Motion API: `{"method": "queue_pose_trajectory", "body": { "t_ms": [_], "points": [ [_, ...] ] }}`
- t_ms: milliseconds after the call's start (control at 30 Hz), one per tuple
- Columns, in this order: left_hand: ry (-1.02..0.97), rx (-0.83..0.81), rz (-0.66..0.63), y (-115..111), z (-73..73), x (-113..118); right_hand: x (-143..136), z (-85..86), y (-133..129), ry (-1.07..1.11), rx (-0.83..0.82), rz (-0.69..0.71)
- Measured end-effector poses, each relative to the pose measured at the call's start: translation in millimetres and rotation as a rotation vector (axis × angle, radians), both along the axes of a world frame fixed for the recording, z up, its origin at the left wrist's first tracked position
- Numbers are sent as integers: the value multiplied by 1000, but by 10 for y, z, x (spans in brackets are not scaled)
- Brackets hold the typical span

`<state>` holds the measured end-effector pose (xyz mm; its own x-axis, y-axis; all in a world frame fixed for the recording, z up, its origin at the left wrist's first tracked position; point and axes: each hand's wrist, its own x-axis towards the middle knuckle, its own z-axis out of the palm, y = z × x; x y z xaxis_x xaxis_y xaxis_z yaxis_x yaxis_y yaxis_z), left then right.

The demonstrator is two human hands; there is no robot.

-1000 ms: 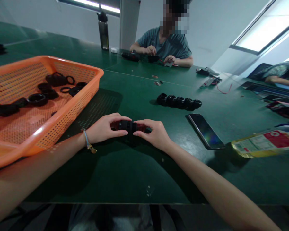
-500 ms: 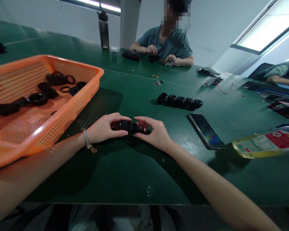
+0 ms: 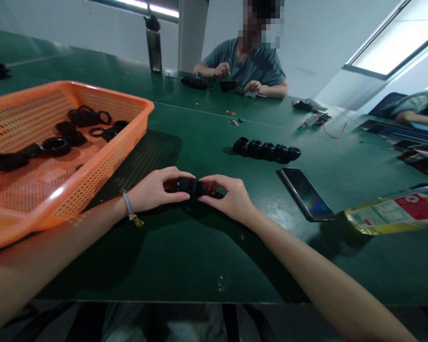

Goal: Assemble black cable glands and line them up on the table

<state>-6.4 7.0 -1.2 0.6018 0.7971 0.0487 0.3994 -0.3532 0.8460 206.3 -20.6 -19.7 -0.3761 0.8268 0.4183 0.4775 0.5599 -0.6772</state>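
Fingers of the right hand point(image 3: 231, 195) have come back together on the part point(image 3: 186, 186); 0.5 s earlier the index finger stood lifted from it. Across the bench point(image 3: 199, 266), a co-worker point(image 3: 260, 66) has raised 1 hand slightly. The left hand point(image 3: 159, 190) keeps the same place as before.

Both hands hold the black part between them, low over the bench near its front edge; whether it touches the surface I cannot tell. Left fingers are closed around its left end, thumb on the near side and the others on the far side. Right fingers are bent, parted only by the part's width, with the tips at its right end. A bracelet point(image 3: 129, 207) hangs on the left wrist.

To the left, an orange basket point(image 3: 149, 108) holds loose black pieces point(image 3: 55, 146). Beyond the right hand, 5 black caps point(image 3: 268, 150) lie in a row, touching or nearly so. Nearer on the right are a phone point(image 3: 306, 194), lying flat, and a labelled bottle point(image 3: 395, 210) on its side. Farther back, a dark flask point(image 3: 154, 48) stands upright.
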Motion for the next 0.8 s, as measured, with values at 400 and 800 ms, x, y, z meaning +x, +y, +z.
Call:
{"method": "queue_pose_trajectory", "body": {
  "t_ms": [400, 800],
  "points": [
    [-7, -5, -8, 2, -5, -4, 1, 6, -2, 0, -25, 3],
    [34, 51, -16, 9, -7, -14, -1, 24, -7, -13, -16, 15]
  ]
}}
